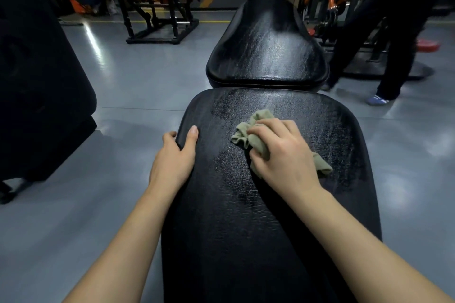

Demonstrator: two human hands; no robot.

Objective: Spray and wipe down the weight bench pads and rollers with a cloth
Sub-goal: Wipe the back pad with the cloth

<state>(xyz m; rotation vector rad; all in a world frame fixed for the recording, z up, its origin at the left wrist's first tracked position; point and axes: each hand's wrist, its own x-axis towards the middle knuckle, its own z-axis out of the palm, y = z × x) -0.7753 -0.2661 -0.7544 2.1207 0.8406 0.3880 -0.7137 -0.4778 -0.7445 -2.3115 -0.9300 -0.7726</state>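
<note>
Pad [261,224] runs lengthwise away (maybe wet); right hand [283,152] clutches cloth [246,136].

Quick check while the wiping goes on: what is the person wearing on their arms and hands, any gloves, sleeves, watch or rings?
Nothing worn shows. The left hand and right hand are bare, with no gloves and no rings visible. The left forearm and right forearm are bare down to the picture's edge: no sleeves, watch or wristband in view.

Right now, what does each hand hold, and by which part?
The right hand grips the bunched cloth around its middle; the left hand grips the left edge of the near pad.
</note>
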